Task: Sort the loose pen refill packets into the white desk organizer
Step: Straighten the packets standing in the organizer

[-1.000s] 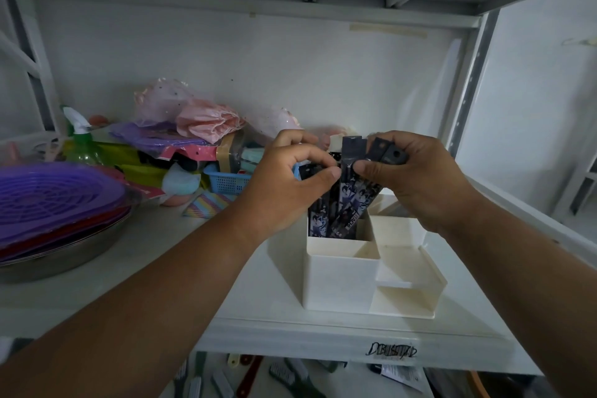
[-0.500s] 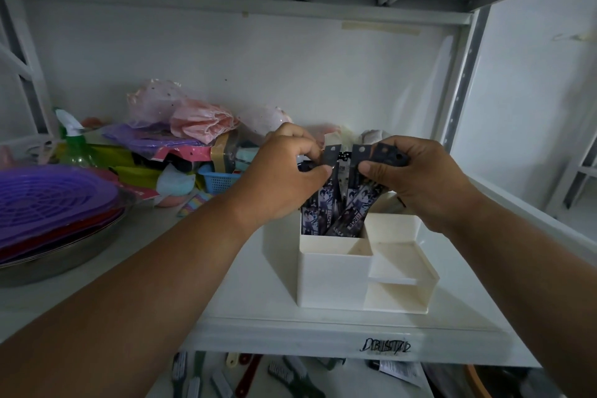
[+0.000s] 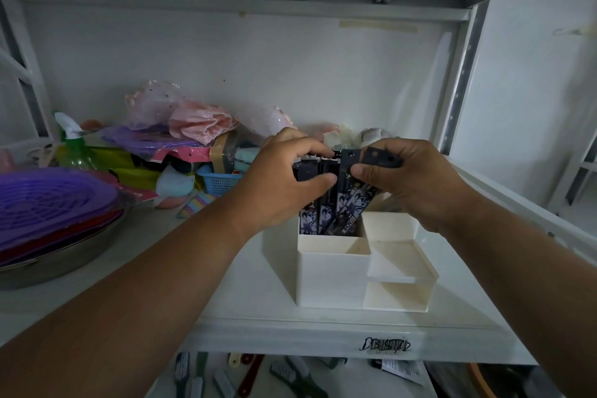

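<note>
Head view, both hands' grip pinching refill packets (image 3: 342, 203) upright in white organizer (image 3: 332, 278)

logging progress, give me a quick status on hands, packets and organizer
Left hand and right hand both pinch tops of pen refill packets. Packets stand in tall back-left compartment of white desk organizer, rightmost ones tilted. Nothing in the way.

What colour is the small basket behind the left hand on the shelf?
Blue, with a mesh-like wall: the small basket shows best in the head view.
</note>
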